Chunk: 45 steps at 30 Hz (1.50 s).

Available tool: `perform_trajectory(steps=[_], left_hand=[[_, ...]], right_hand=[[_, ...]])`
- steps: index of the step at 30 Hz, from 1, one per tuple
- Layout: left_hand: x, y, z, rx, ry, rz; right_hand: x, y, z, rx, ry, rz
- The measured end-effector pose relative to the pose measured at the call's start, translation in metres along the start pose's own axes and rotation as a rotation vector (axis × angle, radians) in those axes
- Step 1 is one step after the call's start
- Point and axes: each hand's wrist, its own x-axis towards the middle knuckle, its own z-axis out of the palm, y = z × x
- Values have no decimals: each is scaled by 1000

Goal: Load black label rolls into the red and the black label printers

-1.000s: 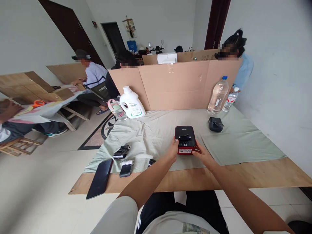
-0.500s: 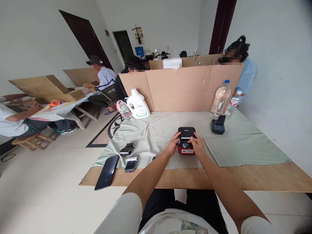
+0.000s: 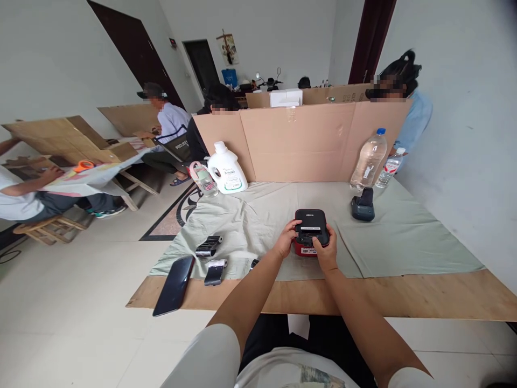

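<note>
Our left hand [image 3: 286, 241] grips the printer's [image 3: 310, 230] left side; our right hand [image 3: 326, 249] clasps its near right corner, fingers over the top. The printer sits dead ahead on the bench [image 3: 404, 293], its long axis running away from us.

Thing: small boxy black-topped, red-bodied plastic label printer [image 3: 310, 228]
Pose: upright, white sticker on its near face
Place: on the pale green cloth, middle of the desk, toward its near edge
</note>
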Motion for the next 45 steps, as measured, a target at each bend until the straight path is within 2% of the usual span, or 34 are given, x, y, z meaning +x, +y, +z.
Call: perform_trajectory(steps=[6,11,16,20,22,23,25,27,29,33,38,42,45], left_hand=[[7,-8,1,-12,6,42],[14,3,2,46,-36,30],[26,21,4,306,19,35],[29,26,12,631,266,118],[30,28,19,894,299,214],[31,29,23,1026,251,256],[36,33,32,1259,73,285],[46,36,41,1440,-100,226],[61,35,49,1529,-197,128],[87,22,57,1437,-199,48],[91,16,56,1369,-143,132],[73,38,41,1126,-202,183],[53,73,14,797,-371,15]], right_hand=[[-2,1,3,22,10,-2],[-4,2,4,49,27,12],[-9,12,-2,77,-31,-1],[-9,20,-6,185,-85,-57],[-8,21,-6,243,-94,-56],[-7,21,-6,267,-90,-45],[-6,21,-5,295,-80,-15],[-5,21,-5,307,-75,3],[-5,21,-6,304,-71,1],[-4,22,-7,268,-74,-11],[-3,22,-8,221,-74,0],[-3,22,-8,230,-81,9],[-3,22,-9,235,-98,23]])
